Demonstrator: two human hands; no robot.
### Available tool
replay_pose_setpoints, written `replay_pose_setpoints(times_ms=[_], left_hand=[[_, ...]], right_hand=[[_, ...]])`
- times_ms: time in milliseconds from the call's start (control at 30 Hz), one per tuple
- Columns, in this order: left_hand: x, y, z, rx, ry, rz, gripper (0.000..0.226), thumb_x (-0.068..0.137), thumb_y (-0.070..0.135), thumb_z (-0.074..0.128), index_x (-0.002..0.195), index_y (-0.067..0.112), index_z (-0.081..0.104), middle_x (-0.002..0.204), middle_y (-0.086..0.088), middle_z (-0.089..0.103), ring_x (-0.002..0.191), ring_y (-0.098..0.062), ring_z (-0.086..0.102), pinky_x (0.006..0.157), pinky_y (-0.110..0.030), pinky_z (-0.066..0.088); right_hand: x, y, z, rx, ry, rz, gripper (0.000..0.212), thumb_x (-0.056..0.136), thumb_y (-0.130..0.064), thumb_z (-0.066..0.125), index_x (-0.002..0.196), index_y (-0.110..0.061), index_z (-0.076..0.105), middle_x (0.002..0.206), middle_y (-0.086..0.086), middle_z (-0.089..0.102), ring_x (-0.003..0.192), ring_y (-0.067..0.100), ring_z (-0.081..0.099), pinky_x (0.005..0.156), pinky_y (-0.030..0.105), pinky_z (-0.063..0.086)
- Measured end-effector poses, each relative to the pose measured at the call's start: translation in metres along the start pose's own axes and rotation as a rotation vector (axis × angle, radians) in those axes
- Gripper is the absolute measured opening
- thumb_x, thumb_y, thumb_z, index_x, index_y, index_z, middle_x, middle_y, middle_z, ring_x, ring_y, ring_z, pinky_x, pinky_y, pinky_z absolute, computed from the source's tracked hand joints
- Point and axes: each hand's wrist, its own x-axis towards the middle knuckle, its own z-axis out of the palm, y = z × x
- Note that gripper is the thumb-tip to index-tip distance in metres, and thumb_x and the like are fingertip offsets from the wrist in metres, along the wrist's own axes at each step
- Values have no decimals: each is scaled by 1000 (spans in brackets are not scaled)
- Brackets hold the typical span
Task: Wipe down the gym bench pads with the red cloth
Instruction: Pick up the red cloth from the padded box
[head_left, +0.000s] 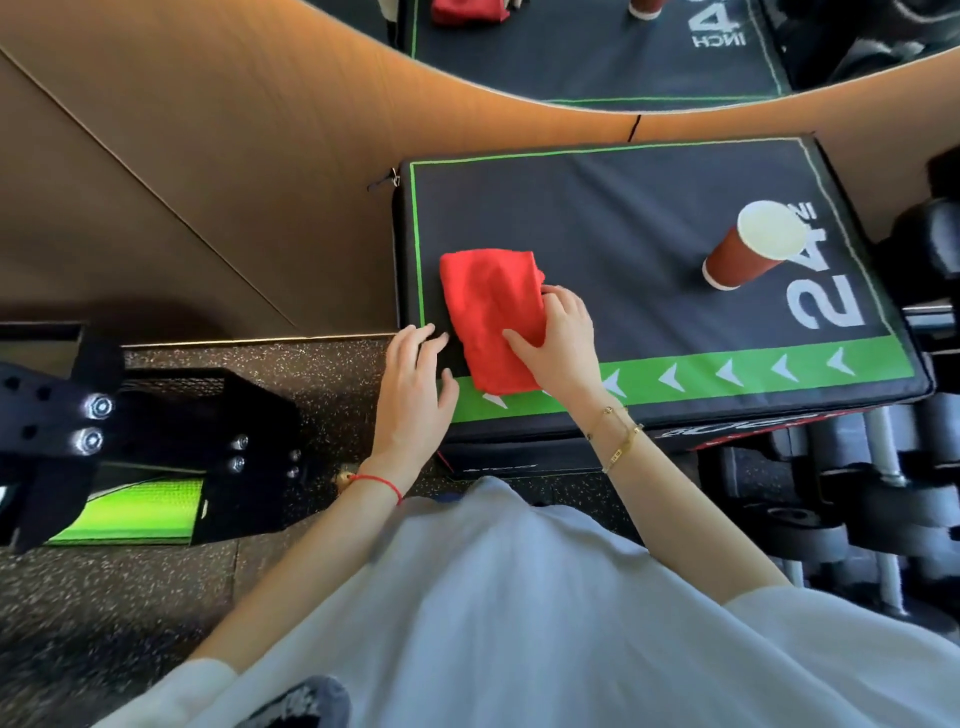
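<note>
The place was a gym. A padded black plyo box (623, 234) with green trim and a large "24" stood against a wood-panelled wall (208, 156); dumbbells (857, 493) sat racked to its right, and speckled rubber flooring (104, 613) lay beneath black bolted equipment (130, 431).

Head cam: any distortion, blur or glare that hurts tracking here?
Head view: strong fisheye bends the wooden wall and the black padded box edges; warm glare along the wall's top; red cloth, right hand and left hand sharp; edges soft.
</note>
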Motion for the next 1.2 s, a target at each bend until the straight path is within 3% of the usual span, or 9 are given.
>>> replay_pose_setpoints(times_ms=[67, 133, 233, 300, 600, 800, 933, 1200], left_hand=[[-1, 1, 2, 0, 16, 2, 37, 94, 5, 53, 130, -1, 55, 137, -14, 50, 139, -31, 36, 115, -43, 35], [-2, 1, 3, 0, 21, 1, 37, 94, 6, 52, 131, 0, 54, 138, -14, 49, 140, -30, 35, 116, -43, 35], [-3, 1, 5, 12, 21, 1, 38, 94, 6, 52, 132, 1, 54, 139, -13, 48, 140, -30, 35, 116, -42, 34], [-3, 1, 5, 20, 20, -2, 38, 94, 7, 52, 132, 1, 53, 140, -13, 48, 140, -30, 35, 116, -42, 34], [-4, 12, 2, 95, 22, -26, 38, 95, 5, 51, 133, 0, 54, 141, -14, 50, 141, -31, 36, 116, -46, 34], [-8, 43, 7, 55, 15, 42, 39, 90, 0, 56, 128, 4, 60, 134, -10, 56, 137, -30, 40, 117, -44, 32], [-7, 65, 11, -22, -1, 122, 34, 89, 1, 57, 122, 6, 64, 126, -6, 61, 130, -26, 47, 113, -38, 37], [-9, 88, 10, -118, -122, 356, 27, 90, 4, 58, 116, 8, 66, 117, -4, 65, 116, -22, 55, 104, -36, 44]], right_hand=[[0, 0, 0, 24, -15, -25, 41, 80, -31, 69, 110, -5, 59, 118, 7, 60, 120, 28, 48, 102, 39, 36], [-2, -1, -2, 38, -33, -36, 26, 79, -29, 67, 92, -11, 54, 100, 1, 61, 108, 26, 51, 85, 35, 39], [-8, -3, -10, 146, -45, 15, 27, 77, -26, 67, 81, -21, 40, 72, -12, 52, 74, 14, 51, 61, 29, 31], [-12, -2, -16, 254, -30, 63, 28, 76, -21, 68, 83, -22, 41, 64, -14, 51, 61, 4, 49, 56, 25, 28], [-42, 20, -47, 478, -10, 258, 25, 77, -13, 74, 83, -16, 49, 72, -11, 57, 63, 2, 52, 56, 11, 38], [-67, 34, -72, 527, 44, 293, 27, 77, -12, 76, 90, -4, 53, 77, -3, 60, 67, 9, 54, 62, 21, 43], [-87, 43, -90, 539, 92, 327, 30, 77, -14, 77, 96, -2, 56, 86, 6, 66, 78, 19, 59, 75, 36, 48], [-148, 47, -107, 510, 260, 458, 30, 76, -15, 78, 98, -7, 58, 88, 3, 66, 80, 19, 61, 75, 33, 48]])
